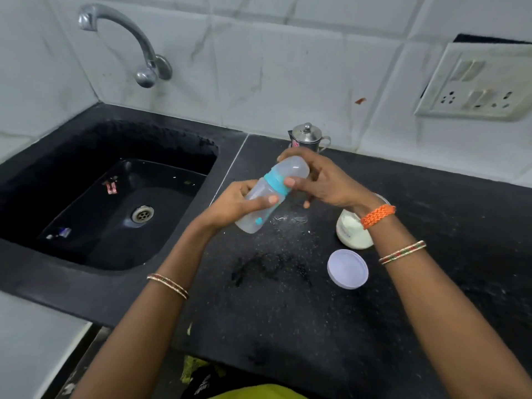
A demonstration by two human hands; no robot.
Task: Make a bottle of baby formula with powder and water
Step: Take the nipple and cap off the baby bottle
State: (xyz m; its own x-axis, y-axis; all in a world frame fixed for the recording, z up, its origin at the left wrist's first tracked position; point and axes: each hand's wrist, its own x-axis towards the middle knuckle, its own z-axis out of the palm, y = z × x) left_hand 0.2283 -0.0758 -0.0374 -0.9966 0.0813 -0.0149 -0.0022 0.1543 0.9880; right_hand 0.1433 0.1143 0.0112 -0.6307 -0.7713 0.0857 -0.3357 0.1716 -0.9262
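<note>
A clear baby bottle [260, 207] with a teal collar and a clear cap is held tilted above the black counter, cap end pointing up and to the right. My left hand [236, 201] grips the bottle's body. My right hand [322, 180] holds the cap and collar end, thumb on the teal ring. An open jar of white powder [352, 230] stands on the counter just under my right wrist, partly hidden by it. Its pale lid [347, 269] lies flat in front of the jar.
A small steel pot with a lid [306, 138] stands by the tiled wall behind my hands. The black sink [115, 197] with a drain lies to the left, under a wall tap [126, 38]. A switch-and-socket plate [478, 82] sits on the right wall. Drops and specks mark the counter [270, 266].
</note>
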